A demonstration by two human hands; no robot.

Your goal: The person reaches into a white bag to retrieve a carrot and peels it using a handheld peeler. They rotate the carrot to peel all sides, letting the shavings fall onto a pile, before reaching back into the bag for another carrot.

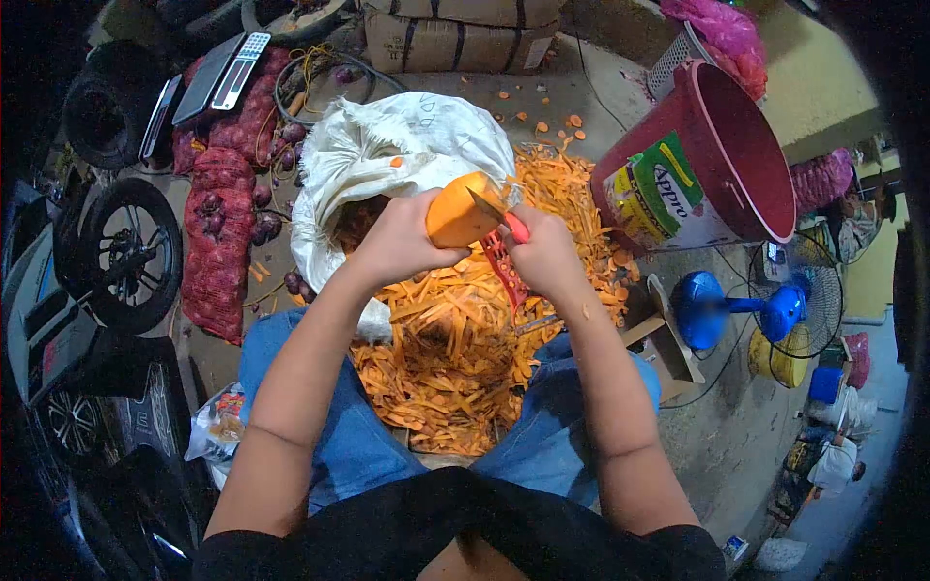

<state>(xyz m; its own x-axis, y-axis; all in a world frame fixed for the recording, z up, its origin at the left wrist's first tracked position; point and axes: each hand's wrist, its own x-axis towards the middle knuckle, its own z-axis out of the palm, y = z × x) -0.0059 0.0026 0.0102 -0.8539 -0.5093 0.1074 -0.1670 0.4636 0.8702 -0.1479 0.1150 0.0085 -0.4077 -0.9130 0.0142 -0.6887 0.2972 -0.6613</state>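
Note:
My left hand (402, 237) is wrapped around a thick, peeled-looking carrot (453, 217), held up over a heap of peelings. In my right hand (550, 254) is a knife (517, 229) with a red-pink handle. Its dark blade lies against the right end of the carrot. A red piece with holes (504, 269) shows just below the knife hand. Orange carrot peelings (436, 378) pile up between my knees, with round slices among them. Behind the carrot a white woven sack (417, 126) lies with its mouth open toward the heap.
A tilted dark red bucket (630, 145) stands right of the heap. Mesh sacks of onions (218, 261) and a motorcycle wheel (131, 254) are at the left. A blue fan (699, 310) and a cardboard box (666, 349) lie right; a person (833, 467) is farther off.

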